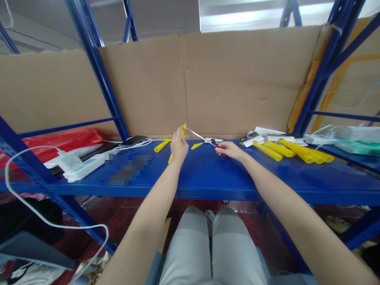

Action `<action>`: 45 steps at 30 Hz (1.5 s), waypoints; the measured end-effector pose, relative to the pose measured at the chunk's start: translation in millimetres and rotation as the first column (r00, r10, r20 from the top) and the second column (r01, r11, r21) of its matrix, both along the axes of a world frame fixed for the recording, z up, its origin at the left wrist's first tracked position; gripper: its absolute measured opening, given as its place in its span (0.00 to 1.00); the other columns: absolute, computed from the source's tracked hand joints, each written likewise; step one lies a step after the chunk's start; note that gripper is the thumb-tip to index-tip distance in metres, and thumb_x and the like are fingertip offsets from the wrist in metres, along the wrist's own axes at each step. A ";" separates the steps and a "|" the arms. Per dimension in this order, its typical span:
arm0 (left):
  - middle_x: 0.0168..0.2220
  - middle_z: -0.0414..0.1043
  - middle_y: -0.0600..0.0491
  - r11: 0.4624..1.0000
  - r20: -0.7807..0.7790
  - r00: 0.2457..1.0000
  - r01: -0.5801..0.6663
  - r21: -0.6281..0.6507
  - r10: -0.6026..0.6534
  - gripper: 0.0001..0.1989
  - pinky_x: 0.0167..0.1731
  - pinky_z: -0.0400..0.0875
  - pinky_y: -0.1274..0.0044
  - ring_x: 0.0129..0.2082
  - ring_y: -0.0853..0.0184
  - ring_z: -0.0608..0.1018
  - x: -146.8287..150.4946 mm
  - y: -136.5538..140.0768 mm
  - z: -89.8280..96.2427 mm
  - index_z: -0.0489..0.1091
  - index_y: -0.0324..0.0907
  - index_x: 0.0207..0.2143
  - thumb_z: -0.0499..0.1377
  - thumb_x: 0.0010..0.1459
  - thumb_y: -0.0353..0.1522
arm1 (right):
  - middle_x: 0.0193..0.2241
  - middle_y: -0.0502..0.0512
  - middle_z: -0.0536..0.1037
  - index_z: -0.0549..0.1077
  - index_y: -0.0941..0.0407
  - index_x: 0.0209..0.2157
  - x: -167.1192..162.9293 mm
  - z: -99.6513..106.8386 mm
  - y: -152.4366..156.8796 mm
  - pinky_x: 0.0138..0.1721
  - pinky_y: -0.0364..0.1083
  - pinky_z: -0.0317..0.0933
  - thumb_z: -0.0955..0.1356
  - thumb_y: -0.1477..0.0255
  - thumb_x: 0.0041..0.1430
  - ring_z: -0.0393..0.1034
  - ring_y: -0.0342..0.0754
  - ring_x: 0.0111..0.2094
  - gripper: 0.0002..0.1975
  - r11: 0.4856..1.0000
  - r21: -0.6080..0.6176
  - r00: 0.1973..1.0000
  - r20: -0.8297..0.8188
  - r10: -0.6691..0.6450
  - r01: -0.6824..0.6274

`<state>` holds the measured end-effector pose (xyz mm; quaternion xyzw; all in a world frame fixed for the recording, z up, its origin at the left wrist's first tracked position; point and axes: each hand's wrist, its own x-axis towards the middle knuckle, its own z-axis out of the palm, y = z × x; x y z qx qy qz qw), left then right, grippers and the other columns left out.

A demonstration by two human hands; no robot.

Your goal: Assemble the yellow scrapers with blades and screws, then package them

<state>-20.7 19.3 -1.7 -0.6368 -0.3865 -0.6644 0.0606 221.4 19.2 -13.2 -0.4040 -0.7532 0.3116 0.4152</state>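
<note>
My left hand (pixel 179 145) is closed around a long, slim yellow piece (pixel 184 130), which stands nearly upright with its ends showing above and below the fingers. In my right hand (pixel 230 149) is a screwdriver (pixel 196 134) with a red and black handle. Its thin metal shaft points left and up, and the tip reaches the upper part of the yellow piece; whether they touch I cannot tell. Between the hands, a small flat yellow piece (pixel 196 146) lies on the blue shelf (pixel 204 174). A yellow tube-like part (pixel 162 145) rests left of my left hand.
Several yellow tubes (pixel 279 149) lie at the right, by white packets (pixel 252 139). At the left are a white power strip (pixel 86 166) with cables, a dark phone-like object (pixel 133 140) and a red bag (pixel 62 140). Cardboard (pixel 237 79) walls the back between blue posts (pixel 320 79).
</note>
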 end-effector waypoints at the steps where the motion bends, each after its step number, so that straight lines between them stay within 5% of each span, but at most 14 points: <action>1: 0.51 0.70 0.44 1.000 0.000 1.000 0.002 0.000 -0.002 0.18 0.53 0.66 0.65 0.54 0.57 0.71 0.2 -0.2 0.3 0.64 0.45 0.52 0.52 0.59 0.32 | 0.22 0.50 0.73 0.66 0.55 0.25 -1.6 -1.6 1.0 0.29 0.46 0.64 0.74 0.53 0.37 0.68 0.45 0.24 0.23 1.000 0.008 1.000 -0.027 -0.005 0.005; 6: 0.52 0.69 0.43 1.000 0.004 1.000 -0.003 -0.008 0.003 0.19 0.55 0.64 0.65 0.55 0.57 0.71 2.1 -2.3 1.9 0.64 0.44 0.53 0.51 0.59 0.30 | 0.21 0.47 0.70 0.59 0.53 0.23 -5.1 -7.0 3.7 0.27 0.46 0.63 0.75 0.55 0.33 0.66 0.43 0.24 0.26 0.998 0.066 0.992 -0.121 -0.015 0.023; 15: 0.51 0.70 0.44 1.000 0.014 1.000 -0.002 -0.003 0.002 0.18 0.55 0.65 0.65 0.54 0.58 0.72 3.0 -1.4 0.9 0.64 0.45 0.53 0.51 0.59 0.31 | 0.20 0.49 0.71 0.70 0.57 0.22 1.1 4.1 -5.4 0.32 0.46 0.61 0.70 0.54 0.42 0.66 0.45 0.26 0.18 0.997 0.080 0.997 0.082 -0.003 -0.003; 23: 0.51 0.70 0.45 1.000 0.003 1.000 -0.009 0.027 0.009 0.18 0.55 0.65 0.66 0.54 0.59 0.71 4.3 -0.1 -0.4 0.64 0.46 0.52 0.51 0.59 0.32 | 0.21 0.45 0.69 0.59 0.53 0.24 -4.3 -6.3 1.2 0.32 0.47 0.63 0.74 0.62 0.36 0.66 0.45 0.25 0.21 0.987 0.097 0.989 -0.081 -0.124 0.132; 33: 0.52 0.70 0.44 1.000 -0.011 1.000 0.010 0.013 -0.010 0.18 0.55 0.65 0.65 0.55 0.58 0.71 3.0 -1.1 0.3 0.64 0.44 0.53 0.51 0.59 0.31 | 0.22 0.48 0.70 0.65 0.55 0.23 2.7 -4.2 3.0 0.34 0.48 0.62 0.72 0.57 0.40 0.66 0.45 0.27 0.18 0.991 0.132 0.999 -0.025 -0.019 0.023; 45: 0.50 0.71 0.45 0.998 -0.043 0.999 -0.004 0.055 0.006 0.18 0.53 0.67 0.68 0.53 0.59 0.73 4.0 0.1 -1.4 0.65 0.46 0.52 0.51 0.60 0.32 | 0.21 0.46 0.70 0.58 0.52 0.25 -1.5 -11.7 12.8 0.29 0.45 0.61 0.74 0.63 0.38 0.66 0.46 0.26 0.20 0.965 0.152 0.976 0.013 -0.216 0.212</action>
